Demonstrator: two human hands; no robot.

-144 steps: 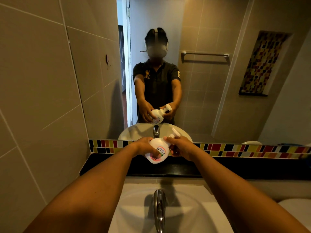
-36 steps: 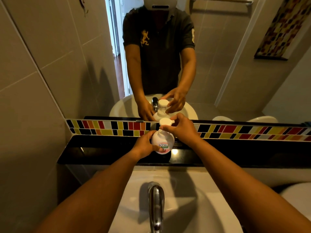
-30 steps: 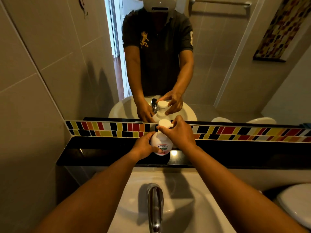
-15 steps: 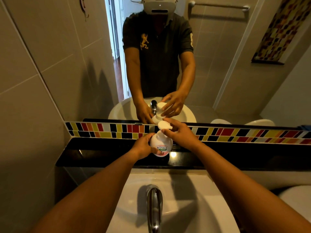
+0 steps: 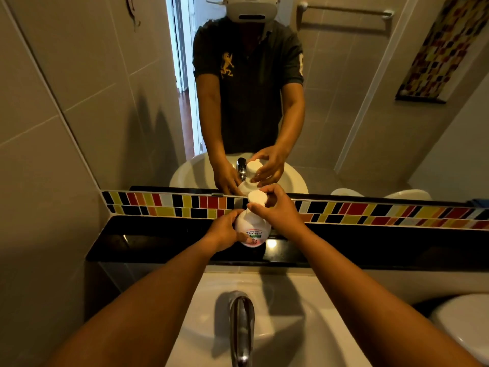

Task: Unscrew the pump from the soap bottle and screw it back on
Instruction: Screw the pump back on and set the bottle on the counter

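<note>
A round white soap bottle (image 5: 253, 229) with a pink and green label stands upright on the black ledge (image 5: 148, 242) behind the sink. My left hand (image 5: 223, 230) wraps its left side. Its white pump (image 5: 257, 198) sits on top, on the bottle's neck. My right hand (image 5: 277, 207) grips the pump from the right, with the fingertips curled around its head and collar. The neck thread is hidden by my fingers.
A chrome tap (image 5: 241, 327) rises over the white basin (image 5: 277, 308) directly below my arms. A strip of coloured tiles (image 5: 164, 205) and a mirror (image 5: 344, 102) back the ledge. A white toilet (image 5: 465, 327) is at the lower right. A tiled wall (image 5: 47, 154) closes the left.
The bottle, earlier held tilted in the air, now stands on the ledge. Over the last second my right hand's fingers have shifted around the pump head; the bottle stays in place.
</note>
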